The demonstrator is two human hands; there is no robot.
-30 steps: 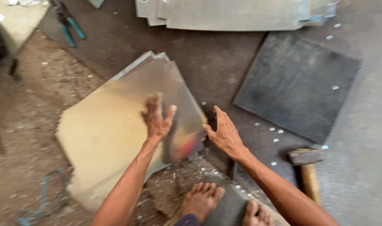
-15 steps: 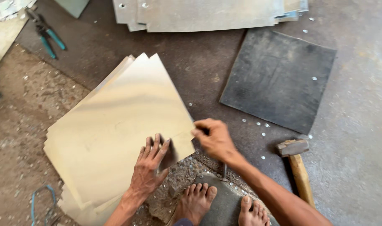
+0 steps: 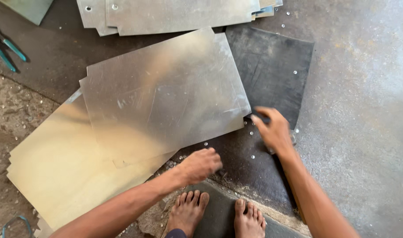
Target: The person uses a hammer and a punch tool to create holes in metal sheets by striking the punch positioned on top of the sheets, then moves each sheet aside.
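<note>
**Top sheet lies slid over the dark mat, both hands at its near edge**

From the head camera I look straight down at the floor (image 3: 356, 88). The top metal sheet (image 3: 166, 92) lies flat, skewed across the stack of metal sheets (image 3: 56, 172) beneath it, with its far right corner overlapping the dark square mat (image 3: 276, 66). The stack fans out toward the lower left, its edges stepped.

My right hand (image 3: 272, 130) sits just beside the near right corner of the top sheet. Its fingers are curled together around something small and dark; it is blurred, so I cannot tell what it pinches or whether it touches the sheet. My left hand (image 3: 201, 164) is loosely curled into a soft fist just below the sheet's near edge, over a scatter of small round metal slugs (image 3: 253, 156) on the dark floor patch. I cannot tell whether it holds any.

More slugs dot the mat and the grey floor beyond it. A second pile of sheets (image 3: 175, 15), some with punched holes, lies along the top edge of the view. Teal-handled pliers (image 3: 5, 48) rest at the far left. My bare feet (image 3: 219, 211) stand on a dark pad at the bottom. I see no containers; the slugs lie loose on the floor.
</note>
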